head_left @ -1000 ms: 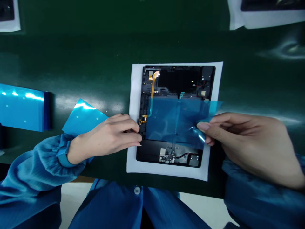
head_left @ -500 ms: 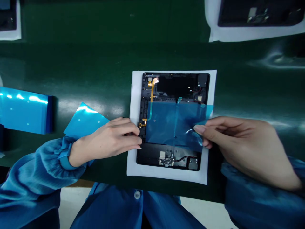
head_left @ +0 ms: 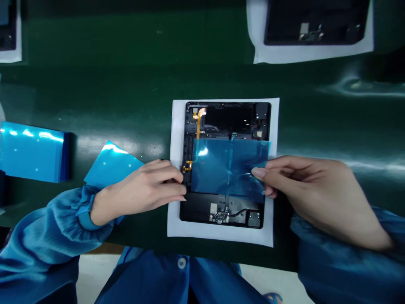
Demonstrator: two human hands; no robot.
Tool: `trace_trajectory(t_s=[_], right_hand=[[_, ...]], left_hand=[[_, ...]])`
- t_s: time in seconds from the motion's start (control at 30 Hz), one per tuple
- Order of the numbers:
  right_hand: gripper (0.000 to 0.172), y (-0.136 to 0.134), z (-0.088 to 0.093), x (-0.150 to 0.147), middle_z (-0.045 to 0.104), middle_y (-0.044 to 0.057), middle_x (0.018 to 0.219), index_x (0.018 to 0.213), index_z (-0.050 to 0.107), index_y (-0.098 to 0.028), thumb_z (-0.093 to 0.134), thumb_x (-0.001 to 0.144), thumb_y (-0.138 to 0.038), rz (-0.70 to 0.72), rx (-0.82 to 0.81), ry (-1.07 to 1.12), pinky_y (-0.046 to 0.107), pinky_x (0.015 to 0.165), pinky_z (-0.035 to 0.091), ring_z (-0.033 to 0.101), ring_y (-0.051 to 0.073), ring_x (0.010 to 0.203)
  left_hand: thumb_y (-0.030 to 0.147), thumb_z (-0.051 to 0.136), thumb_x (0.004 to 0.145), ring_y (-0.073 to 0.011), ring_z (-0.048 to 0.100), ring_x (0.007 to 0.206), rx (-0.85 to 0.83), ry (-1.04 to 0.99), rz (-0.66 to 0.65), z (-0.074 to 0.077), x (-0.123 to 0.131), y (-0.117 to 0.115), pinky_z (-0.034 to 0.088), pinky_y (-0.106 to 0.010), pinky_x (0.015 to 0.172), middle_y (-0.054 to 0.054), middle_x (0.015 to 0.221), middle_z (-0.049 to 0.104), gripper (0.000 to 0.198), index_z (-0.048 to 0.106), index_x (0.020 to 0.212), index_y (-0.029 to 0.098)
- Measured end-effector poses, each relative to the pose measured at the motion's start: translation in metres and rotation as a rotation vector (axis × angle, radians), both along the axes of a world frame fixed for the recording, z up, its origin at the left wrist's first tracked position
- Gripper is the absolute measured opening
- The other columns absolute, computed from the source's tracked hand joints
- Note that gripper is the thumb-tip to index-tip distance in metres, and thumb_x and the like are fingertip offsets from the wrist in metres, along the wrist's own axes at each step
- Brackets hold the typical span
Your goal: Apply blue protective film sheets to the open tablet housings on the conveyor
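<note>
An opened tablet (head_left: 196, 207), black inside with an orange ribbon cable (head_left: 198, 126), lies on a white sheet (head_left: 177, 228). Across its middle rests a see-through blue film (head_left: 211, 164). My right hand (head_left: 303, 185) pinches the film's right side between thumb and fingers, where it creases. At the tablet's left edge my left hand (head_left: 145, 185) has its fingers bent against the rim. Its exact fingertip contact is partly hidden. Under my left wrist lies a loose blue sheet (head_left: 110, 164), partly covered by the hand and sleeve.
A stack of blue sheets (head_left: 31, 154) stands at the left. Farther back on the green table (head_left: 142, 76) another opened tablet (head_left: 284, 29) lies on white wrapping at the right. Part of a similar device (head_left: 9, 33) shows at the upper left corner.
My right hand has moved slightly left with the film's right side, which now sits closer over the tablet and sticks out less past its edge. The view has shifted a little; my left hand stays put.
</note>
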State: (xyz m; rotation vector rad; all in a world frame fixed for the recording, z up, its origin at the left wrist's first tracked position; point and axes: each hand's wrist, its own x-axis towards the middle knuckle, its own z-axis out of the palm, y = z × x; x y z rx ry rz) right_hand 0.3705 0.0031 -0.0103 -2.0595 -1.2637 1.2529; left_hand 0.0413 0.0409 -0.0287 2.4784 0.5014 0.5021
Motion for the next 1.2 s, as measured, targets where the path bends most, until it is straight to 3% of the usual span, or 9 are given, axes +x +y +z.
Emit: trace_trajectory(t_s=[0.5, 0.8, 1.03, 1.2], right_hand=[[0.047, 0.0008, -0.0006, 0.0, 0.072, 0.006, 0.059, 0.079, 0.083, -0.018, 0.091, 0.071, -0.064, 0.029, 0.049, 0.101, 0.028, 0.048, 0.056, 0.064, 0.016, 0.047], [0.04, 0.0027, 0.0027, -0.0031, 0.072, 0.004, 0.057, 0.077, 0.083, -0.019, 0.092, 0.072, -0.058, 0.023, 0.095, 0.148, 0.025, 0.046, 0.057, 0.064, 0.015, 0.045], [0.033, 0.0027, 0.0063, -0.0059, 0.07, -0.001, 0.058, 0.077, 0.078, -0.025, 0.09, 0.076, -0.056, 0.005, 0.077, 0.155, 0.029, 0.047, 0.057, 0.064, 0.015, 0.046], [0.027, -0.0019, 0.0037, -0.0038, 0.076, 0.001, 0.069, 0.083, 0.08, -0.024, 0.088, 0.082, -0.049, 0.087, 0.184, 0.076, 0.033, 0.052, 0.059, 0.069, 0.018, 0.055]], left_hand=[[0.024, 0.068, 0.104, -0.0175, 0.067, 0.091, -0.024, -0.005, 0.019, 0.0014, 0.0003, 0.0006, 0.055, -0.031, 0.079, -0.007, 0.103, 0.072, 0.009, 0.07, 0.098, 0.018], [0.024, 0.069, 0.104, -0.0193, 0.068, 0.084, 0.001, -0.022, 0.001, 0.0064, 0.0027, 0.0055, 0.059, -0.037, 0.066, -0.008, 0.1, 0.073, 0.01, 0.07, 0.097, 0.018], [0.024, 0.069, 0.103, -0.0181, 0.067, 0.082, -0.007, -0.003, 0.021, 0.0072, 0.0021, 0.005, 0.06, -0.036, 0.069, -0.007, 0.102, 0.072, 0.006, 0.072, 0.103, 0.019], [0.018, 0.067, 0.103, -0.0187, 0.065, 0.088, -0.069, 0.079, 0.018, 0.0088, -0.0009, 0.0032, 0.058, -0.038, 0.075, -0.008, 0.107, 0.071, 0.007, 0.071, 0.108, 0.02]])
